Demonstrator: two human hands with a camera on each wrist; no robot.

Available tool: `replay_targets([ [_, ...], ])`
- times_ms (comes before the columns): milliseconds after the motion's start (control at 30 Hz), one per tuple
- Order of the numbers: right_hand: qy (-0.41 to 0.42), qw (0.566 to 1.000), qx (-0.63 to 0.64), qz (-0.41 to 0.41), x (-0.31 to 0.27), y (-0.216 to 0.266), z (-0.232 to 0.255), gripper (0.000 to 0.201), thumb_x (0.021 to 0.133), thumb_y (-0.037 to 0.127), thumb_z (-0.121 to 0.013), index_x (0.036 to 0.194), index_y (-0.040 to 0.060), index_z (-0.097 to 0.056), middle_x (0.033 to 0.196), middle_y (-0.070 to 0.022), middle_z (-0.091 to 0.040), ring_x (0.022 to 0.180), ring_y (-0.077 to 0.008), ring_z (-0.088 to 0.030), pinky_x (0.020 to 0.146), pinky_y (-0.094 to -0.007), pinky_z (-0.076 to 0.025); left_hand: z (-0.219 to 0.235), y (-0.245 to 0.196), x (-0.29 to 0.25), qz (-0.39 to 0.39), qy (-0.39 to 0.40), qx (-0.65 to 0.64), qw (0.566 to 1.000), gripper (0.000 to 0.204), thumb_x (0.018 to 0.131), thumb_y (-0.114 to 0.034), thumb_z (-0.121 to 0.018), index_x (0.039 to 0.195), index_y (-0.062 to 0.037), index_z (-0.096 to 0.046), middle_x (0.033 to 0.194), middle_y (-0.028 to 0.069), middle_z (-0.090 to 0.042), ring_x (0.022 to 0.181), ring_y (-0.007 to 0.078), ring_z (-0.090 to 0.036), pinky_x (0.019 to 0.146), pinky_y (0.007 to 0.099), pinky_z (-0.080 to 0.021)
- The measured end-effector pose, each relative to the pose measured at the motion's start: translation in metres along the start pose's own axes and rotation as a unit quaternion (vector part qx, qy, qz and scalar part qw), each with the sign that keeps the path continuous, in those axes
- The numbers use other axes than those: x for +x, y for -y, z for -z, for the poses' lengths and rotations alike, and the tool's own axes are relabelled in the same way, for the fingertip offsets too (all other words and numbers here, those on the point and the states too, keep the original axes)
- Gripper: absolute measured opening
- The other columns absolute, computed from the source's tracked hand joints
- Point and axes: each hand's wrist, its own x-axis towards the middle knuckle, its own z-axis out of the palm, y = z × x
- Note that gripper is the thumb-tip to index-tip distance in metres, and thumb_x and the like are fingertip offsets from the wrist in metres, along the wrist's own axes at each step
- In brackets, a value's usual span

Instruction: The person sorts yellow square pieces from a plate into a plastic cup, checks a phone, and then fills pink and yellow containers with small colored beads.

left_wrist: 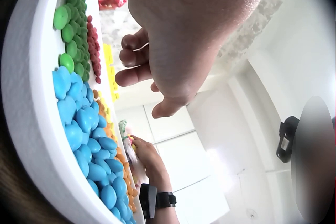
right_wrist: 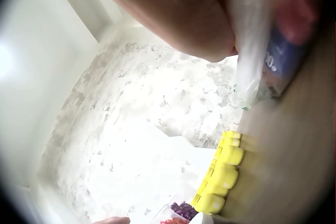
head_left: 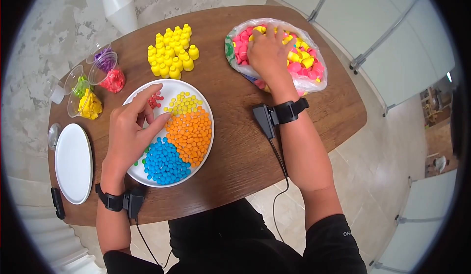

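Note:
My left hand (head_left: pixel 131 129) hovers over a white round plate (head_left: pixel 210 141), its thumb and forefinger apart and nothing between them. On that plate, button-shaped candies lie sorted by colour: blue candies (head_left: pixel 166 162), orange candies (head_left: pixel 192 136), yellow candies (head_left: pixel 184 101), red candies (head_left: pixel 156 99) and green candies (left_wrist: pixel 73 35). The hand covers part of the red and green ones in the head view. At the back right, my right hand (head_left: pixel 270 53) reaches into a clear plastic bag (head_left: pixel 318 84), fingers spread over small pink and yellow bottle-like pieces (head_left: pixel 305 61).
Yellow little bottles (head_left: pixel 171 51) stand grouped behind the plate. Clear cups at the left hold purple bits (head_left: pixel 104 61), red bits (head_left: pixel 114 80), green bits (head_left: pixel 82 86) and yellow bits (head_left: pixel 90 105). An oval-looking white plate (head_left: pixel 73 163) lies near the left edge.

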Motion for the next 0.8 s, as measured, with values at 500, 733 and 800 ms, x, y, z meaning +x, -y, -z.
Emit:
replay_targets([
  [500, 0.001, 0.997, 0.02, 0.074, -0.012, 0.024, -0.008, 0.043, 0.099, 0.026, -0.053, 0.131, 0.0017, -0.069, 0.161, -0.0236, -0.045, 0.152, -0.047, -0.035, 0.114, -0.0807, -0.019, 0.006, -0.01, 0.002, -0.047, 0.0, 0.091, 0.995, 0.058, 0.08, -0.017, -0.086, 0.135, -0.0107, -0.07, 0.059, 0.0061, -0.05, 0.052, 0.0186, -0.051, 0.054, 0.0362, -0.041],
  [733, 0.016, 0.999, 0.014, 0.032, -0.006, 0.018, -0.004, 0.039, 0.097, 0.025, -0.056, 0.123, 0.0024, -0.073, 0.156, -0.0233, -0.05, 0.149, -0.0448, -0.039, 0.113, -0.0806, -0.021, 0.009, -0.012, 0.004, -0.04, -0.007, 0.113, 0.993, 0.054, 0.082, -0.019, -0.085, 0.133, -0.0095, -0.071, 0.059, 0.0073, -0.051, 0.052, 0.0209, -0.052, 0.054, 0.0366, -0.042],
  [800, -0.087, 0.992, 0.074, 0.043, -0.005, 0.026, 0.01, 0.037, 0.096, 0.026, -0.061, 0.123, 0.0023, -0.073, 0.151, -0.0223, -0.054, 0.144, -0.0435, -0.044, 0.112, -0.0792, -0.024, 0.01, -0.011, 0.004, -0.033, -0.011, 0.11, 0.993, 0.053, 0.082, -0.019, -0.085, 0.132, -0.0091, -0.071, 0.059, 0.0075, -0.051, 0.052, 0.0208, -0.052, 0.054, 0.0363, -0.043],
])
